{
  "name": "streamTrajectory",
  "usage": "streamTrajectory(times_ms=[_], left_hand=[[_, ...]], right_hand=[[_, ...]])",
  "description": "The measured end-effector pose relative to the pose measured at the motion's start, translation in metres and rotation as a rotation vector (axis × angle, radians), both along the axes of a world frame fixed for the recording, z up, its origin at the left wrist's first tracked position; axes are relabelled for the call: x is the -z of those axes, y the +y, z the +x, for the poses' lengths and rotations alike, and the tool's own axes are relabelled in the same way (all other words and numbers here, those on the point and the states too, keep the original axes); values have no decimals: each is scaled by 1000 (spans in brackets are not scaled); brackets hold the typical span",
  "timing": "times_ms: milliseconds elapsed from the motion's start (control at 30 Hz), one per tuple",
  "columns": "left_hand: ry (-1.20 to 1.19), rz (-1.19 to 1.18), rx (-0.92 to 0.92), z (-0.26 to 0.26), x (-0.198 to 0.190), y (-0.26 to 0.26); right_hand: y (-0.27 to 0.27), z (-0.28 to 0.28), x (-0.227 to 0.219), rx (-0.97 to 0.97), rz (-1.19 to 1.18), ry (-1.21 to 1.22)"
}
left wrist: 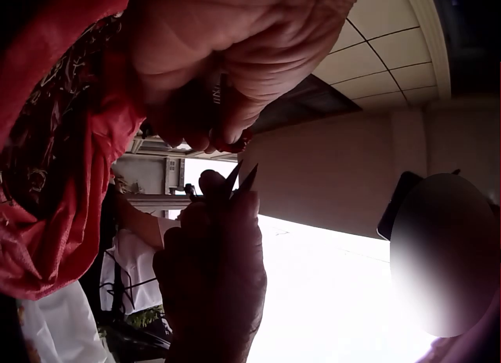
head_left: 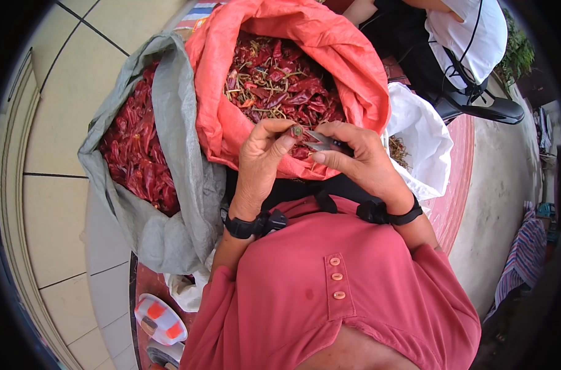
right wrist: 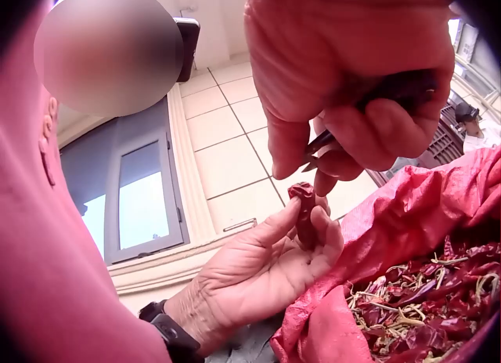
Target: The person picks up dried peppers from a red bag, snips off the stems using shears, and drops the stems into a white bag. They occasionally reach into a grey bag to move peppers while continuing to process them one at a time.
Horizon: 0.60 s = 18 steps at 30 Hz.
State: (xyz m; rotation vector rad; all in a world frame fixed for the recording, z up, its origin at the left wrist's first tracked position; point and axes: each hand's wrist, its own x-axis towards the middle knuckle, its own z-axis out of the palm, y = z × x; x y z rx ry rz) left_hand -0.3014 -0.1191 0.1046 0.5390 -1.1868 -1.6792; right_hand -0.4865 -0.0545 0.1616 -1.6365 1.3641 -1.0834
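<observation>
My left hand pinches a dried red chili pepper between thumb and fingers, its stem end up in the right wrist view. Close beside it, my right hand grips small scissors with dark handles. The parted blades point toward the chili's top, a short gap from it in the right wrist view. Both hands are above the near rim of a red woven sack that holds dried chilies and loose stems.
A grey sack of dried red chilies stands at the left. On the right is a white sack with stems inside. Another person sits at the upper right. A white and orange plastic container is at lower left.
</observation>
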Motion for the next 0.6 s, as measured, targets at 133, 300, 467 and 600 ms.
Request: streamTrajectory(times_ms=[133,300,467,600], left_hand=[[-13,3,1,2,0,-1],[2,-33,-1,2,3,0],[-39,-126,-8,4,3,-1],[-179,-198,-88,4,1,1]], right_hand=[[0,2,6,30,27,19],[-4,2,11,-9,74,-63],[-4,3,13,-11,107,-71],[-3,6,5,56,-28,198]])
